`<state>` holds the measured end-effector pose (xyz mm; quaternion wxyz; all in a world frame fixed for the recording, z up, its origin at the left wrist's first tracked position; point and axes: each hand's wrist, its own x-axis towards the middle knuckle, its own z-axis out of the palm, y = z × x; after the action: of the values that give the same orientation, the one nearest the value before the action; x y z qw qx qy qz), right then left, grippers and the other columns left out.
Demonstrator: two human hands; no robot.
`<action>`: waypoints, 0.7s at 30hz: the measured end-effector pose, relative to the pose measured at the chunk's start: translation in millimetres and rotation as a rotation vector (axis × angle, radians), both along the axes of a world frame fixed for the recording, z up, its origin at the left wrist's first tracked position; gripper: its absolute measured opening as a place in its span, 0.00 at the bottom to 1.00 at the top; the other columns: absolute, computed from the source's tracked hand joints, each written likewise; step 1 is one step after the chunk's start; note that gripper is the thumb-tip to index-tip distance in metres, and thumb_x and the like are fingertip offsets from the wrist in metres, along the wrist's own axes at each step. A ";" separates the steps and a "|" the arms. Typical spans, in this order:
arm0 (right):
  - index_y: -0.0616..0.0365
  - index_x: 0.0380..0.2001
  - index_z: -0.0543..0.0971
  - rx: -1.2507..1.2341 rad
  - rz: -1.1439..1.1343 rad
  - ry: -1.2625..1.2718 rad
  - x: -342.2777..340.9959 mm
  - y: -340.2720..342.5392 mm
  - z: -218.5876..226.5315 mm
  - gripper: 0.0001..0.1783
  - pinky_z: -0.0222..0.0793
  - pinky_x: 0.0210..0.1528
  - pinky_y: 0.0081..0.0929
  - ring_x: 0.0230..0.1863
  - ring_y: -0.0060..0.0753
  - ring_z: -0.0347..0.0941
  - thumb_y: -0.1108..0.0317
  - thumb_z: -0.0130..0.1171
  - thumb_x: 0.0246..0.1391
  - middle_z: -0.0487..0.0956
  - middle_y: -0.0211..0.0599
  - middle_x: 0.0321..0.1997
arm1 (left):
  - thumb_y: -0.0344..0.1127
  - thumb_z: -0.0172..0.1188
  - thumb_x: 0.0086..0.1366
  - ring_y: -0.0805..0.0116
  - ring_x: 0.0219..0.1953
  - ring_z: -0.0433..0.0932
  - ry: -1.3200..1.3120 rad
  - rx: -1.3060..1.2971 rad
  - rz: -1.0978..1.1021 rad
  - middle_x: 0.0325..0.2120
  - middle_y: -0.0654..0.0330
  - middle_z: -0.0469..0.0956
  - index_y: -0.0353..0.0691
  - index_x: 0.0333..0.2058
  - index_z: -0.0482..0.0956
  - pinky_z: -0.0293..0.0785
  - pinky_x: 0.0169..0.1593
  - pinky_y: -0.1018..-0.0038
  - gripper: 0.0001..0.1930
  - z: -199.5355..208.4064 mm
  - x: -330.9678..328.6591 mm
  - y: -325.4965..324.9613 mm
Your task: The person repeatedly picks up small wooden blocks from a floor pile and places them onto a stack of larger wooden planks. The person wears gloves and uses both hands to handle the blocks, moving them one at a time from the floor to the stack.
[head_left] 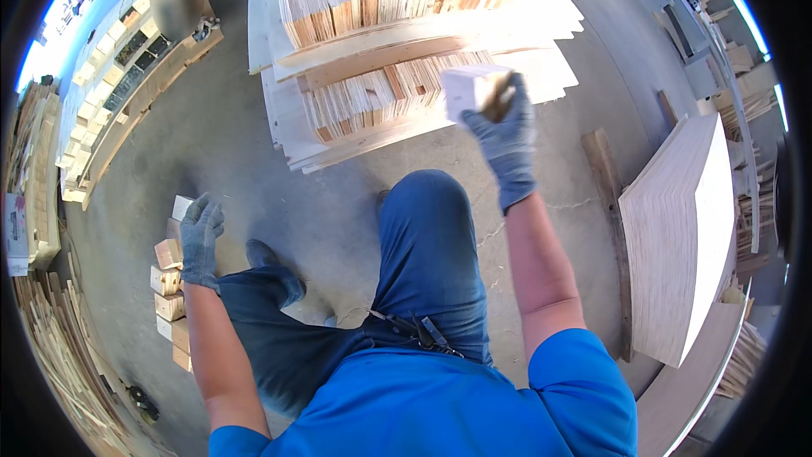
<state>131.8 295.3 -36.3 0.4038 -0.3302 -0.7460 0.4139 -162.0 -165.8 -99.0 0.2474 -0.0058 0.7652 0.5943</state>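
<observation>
Right hand (507,140) part-closed, gripping one pale squared wooden block (464,91)! Left hand (200,237), loosely curled, beside one row of tan timber blocks (170,280), left.

Here I am in a woodworking shop: bare concrete floor (228,118) underfoot, stacked wooden blocks (170,307) near left, long wood strips (55,338) heaped farther left, pale sheet stack (664,237) right, tight-packed wooden pieces (364,8) far ahead!

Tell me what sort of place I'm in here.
Most likely a woodworking shop or timber store: rows of thin wooden pieces ahead, a thick stack of pale wooden sheets at right, and wooden blocks beside your left hand.
</observation>
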 end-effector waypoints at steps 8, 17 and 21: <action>0.61 0.56 0.74 0.109 -0.499 -0.361 69.5 162.2 -37.5 0.42 0.75 0.55 0.35 0.48 0.44 0.79 0.60 0.82 0.37 0.81 0.46 0.50 | 0.37 0.64 0.68 0.68 0.45 0.79 0.244 -0.248 -0.228 0.46 0.58 0.82 0.31 0.60 0.73 0.76 0.48 0.74 0.25 -20.7 2.0 0.5; 0.71 0.60 0.71 -0.044 -0.461 -0.497 47.7 238.8 -63.5 0.50 0.73 0.60 0.35 0.57 0.48 0.78 0.55 0.81 0.36 0.79 0.56 0.57 | 0.39 0.68 0.63 0.55 0.43 0.83 0.413 -0.703 -0.494 0.42 0.47 0.84 0.35 0.58 0.75 0.78 0.49 0.65 0.26 -26.2 9.6 8.6; 0.71 0.59 0.72 -0.072 -0.375 -0.566 23.4 249.5 -54.2 0.48 0.75 0.58 0.33 0.54 0.45 0.80 0.57 0.81 0.37 0.81 0.55 0.55 | 0.38 0.70 0.62 0.55 0.44 0.83 0.356 -0.720 -0.506 0.42 0.47 0.84 0.35 0.58 0.75 0.78 0.50 0.64 0.28 -22.4 14.5 17.7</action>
<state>155.2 544.8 -90.5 0.2380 -0.5774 -0.7398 0.2504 -147.6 -148.1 -121.4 0.2318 0.1973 0.9304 0.2042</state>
